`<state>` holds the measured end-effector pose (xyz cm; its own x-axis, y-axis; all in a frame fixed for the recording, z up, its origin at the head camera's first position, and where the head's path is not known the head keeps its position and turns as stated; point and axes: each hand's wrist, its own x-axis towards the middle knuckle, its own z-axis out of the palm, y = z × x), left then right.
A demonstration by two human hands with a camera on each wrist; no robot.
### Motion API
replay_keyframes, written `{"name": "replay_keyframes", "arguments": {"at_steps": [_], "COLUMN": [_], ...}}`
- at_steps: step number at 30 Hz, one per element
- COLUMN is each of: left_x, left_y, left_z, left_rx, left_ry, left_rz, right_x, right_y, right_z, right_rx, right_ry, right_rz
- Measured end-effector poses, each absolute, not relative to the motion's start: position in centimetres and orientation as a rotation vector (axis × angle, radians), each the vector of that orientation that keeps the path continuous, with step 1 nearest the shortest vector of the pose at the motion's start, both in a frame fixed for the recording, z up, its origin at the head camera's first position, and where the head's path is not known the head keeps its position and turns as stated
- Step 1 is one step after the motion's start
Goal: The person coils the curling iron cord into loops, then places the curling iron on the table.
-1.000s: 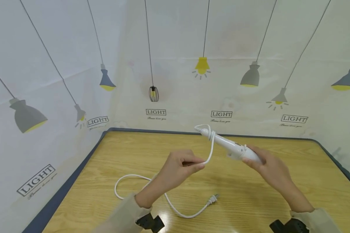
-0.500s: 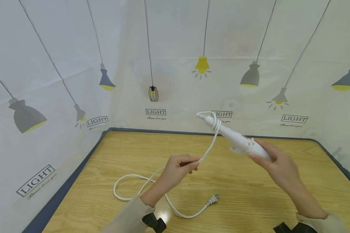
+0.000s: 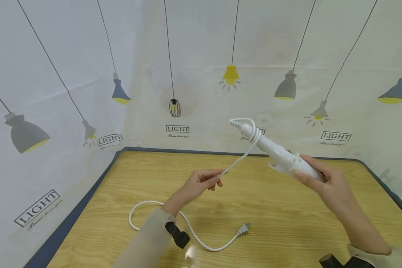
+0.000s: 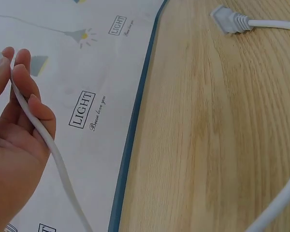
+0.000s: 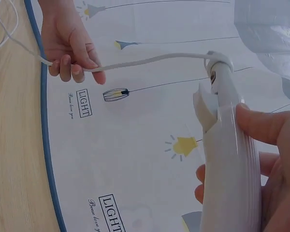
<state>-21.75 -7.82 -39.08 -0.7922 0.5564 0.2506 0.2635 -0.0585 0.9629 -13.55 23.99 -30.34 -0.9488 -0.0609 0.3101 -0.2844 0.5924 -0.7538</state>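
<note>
A white curling iron (image 3: 281,153) is held up at a slant above the table, its cord end pointing up and left. My right hand (image 3: 336,190) grips its thicker end, thumb on one side and fingers on the other. Turns of the white cord (image 3: 241,159) wrap the narrow end. From there the cord runs to my left hand (image 3: 195,186), which pinches it between thumb and fingers. In the right wrist view a small lever (image 5: 205,108) stands out from the iron's side. Part of the cord is hidden behind the left forearm.
The rest of the cord curves over the wooden table (image 3: 288,223), ending in a two-pin plug (image 3: 243,228). A dark blue edge borders the tabletop. Behind and left stands a white sheet (image 3: 201,85) printed with lamps.
The curling iron and my right hand have moved right, the cord end rising at first. My left hand has drawn slightly left, and the cord between the hands has become longer and straighter.
</note>
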Motion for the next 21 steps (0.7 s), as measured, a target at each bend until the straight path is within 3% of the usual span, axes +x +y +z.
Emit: {"name": "replay_keyframes", "arguments": {"at_steps": [12,21], "left_x": [-25.0,-25.9], "left_y": [-8.0,-8.9], "left_z": [-38.9,-37.4], "left_rx": [0.771,0.853], "left_ry": [2.132,2.294], "left_rz": [1.8,1.656], "right_x": [-13.0,-13.1], "right_y": [23.7,24.1], "right_z": [-31.0,-31.6], "right_rx": [0.775,1.161], "right_ry": [-2.461,-2.484], "right_rz": [1.443,1.31]}}
